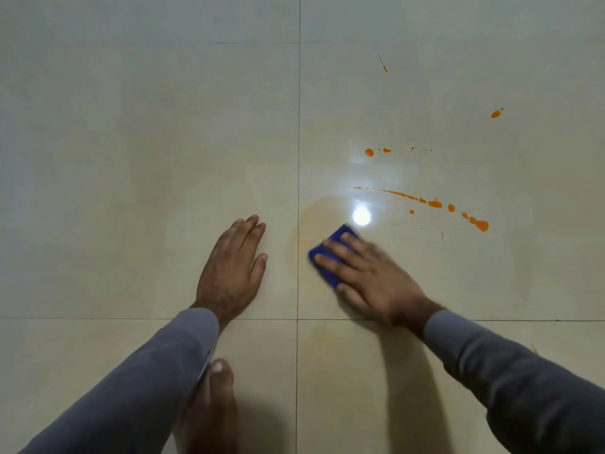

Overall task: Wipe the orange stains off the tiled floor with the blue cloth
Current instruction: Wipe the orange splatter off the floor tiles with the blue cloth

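One blue cloth (330, 253), seemingly angled up-right.

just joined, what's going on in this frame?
A person crouches over a tiled floor, cleaning up orange splatter. The right hand presses a blue cloth flat on the tile beside a faint orange smear. The left hand lies flat on the floor as a brace. An orange streak and scattered drops beyond the cloth are not yet wiped.

Glossy smooth ceramic floor (163, 158); soft matt blue cloth (330, 257).
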